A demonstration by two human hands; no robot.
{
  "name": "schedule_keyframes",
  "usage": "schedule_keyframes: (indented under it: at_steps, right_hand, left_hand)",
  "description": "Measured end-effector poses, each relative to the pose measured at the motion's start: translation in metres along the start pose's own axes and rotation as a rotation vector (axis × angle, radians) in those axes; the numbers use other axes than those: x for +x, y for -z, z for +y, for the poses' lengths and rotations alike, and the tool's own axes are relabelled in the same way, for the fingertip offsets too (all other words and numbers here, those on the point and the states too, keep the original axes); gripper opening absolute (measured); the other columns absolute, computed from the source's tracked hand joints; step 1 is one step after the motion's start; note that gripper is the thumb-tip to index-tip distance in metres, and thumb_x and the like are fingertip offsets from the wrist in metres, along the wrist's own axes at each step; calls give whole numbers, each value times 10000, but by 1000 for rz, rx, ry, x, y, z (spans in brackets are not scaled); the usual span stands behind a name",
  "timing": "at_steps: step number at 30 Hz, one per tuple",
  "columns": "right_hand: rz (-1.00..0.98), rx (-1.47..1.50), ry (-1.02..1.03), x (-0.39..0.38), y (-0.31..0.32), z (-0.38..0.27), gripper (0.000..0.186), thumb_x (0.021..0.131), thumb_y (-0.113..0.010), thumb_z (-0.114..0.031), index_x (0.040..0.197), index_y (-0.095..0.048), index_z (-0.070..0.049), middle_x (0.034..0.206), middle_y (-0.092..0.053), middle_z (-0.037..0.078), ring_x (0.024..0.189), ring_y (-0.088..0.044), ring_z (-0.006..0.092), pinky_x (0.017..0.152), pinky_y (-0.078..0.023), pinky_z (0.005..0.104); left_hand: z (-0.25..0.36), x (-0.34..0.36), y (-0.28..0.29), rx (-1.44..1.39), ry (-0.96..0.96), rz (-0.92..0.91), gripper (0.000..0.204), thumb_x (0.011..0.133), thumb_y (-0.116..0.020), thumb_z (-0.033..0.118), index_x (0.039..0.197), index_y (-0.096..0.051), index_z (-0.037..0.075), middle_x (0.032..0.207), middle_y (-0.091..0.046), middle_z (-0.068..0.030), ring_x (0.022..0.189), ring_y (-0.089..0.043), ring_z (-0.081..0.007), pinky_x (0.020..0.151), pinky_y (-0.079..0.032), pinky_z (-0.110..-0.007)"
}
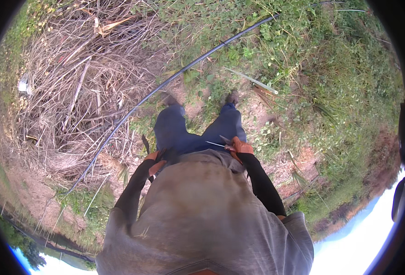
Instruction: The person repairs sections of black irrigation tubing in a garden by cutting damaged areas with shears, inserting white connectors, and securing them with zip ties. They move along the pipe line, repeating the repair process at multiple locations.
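Note:
My right hand (239,147) is at the right front of my waist, closed on a slim metal tool (215,144) with pointed ends that lie across my dark blue trousers (172,128). My left hand (154,163) is at the left side of my waist, fingers curled beside the hem of my brown-grey shirt (195,197). A dark, strap-like thing (145,143) sticks up just beyond it; whether my fingers grip this or something else I cannot make out. Both forearms wear dark sleeves.
I stand on dirt and low green plants (312,78). A pile of dry sticks and stalks (74,101) covers the ground at my left. A long black hose (184,69) runs diagonally past my feet. A pale cut stalk (252,81) lies ahead on the right.

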State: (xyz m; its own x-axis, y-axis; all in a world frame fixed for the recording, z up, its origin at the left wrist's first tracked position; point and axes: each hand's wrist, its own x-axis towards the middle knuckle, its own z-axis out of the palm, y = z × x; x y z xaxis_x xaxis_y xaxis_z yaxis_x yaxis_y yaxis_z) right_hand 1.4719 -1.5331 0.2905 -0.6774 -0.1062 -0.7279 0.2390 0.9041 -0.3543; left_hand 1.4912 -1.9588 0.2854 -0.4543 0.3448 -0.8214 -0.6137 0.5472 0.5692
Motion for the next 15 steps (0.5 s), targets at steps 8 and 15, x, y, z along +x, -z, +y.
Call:
schedule_keyframes:
  at_steps: [8,15]
  right_hand:
    - [-161,247,-117,-6,54,154,397,723,-588,-252,1086,-487,-125,806,-618,190,819,-608,409,714,-472,465]
    - [-292,823,-49,-61,65,216,405,715,-619,-202,1095,-541,-85,771,-568,82,725,-567,180,686,-441,292]
  left_hand:
    - [108,17,-118,87,55,134,452,733,-619,259,1141,-568,72,993,-628,-179,990,-595,-314,891,-428,-357]
    - [141,30,-159,274,156,116,437,776,-672,284,1162,-578,101,986,-646,-102,955,-596,-165,834,-445,-321]
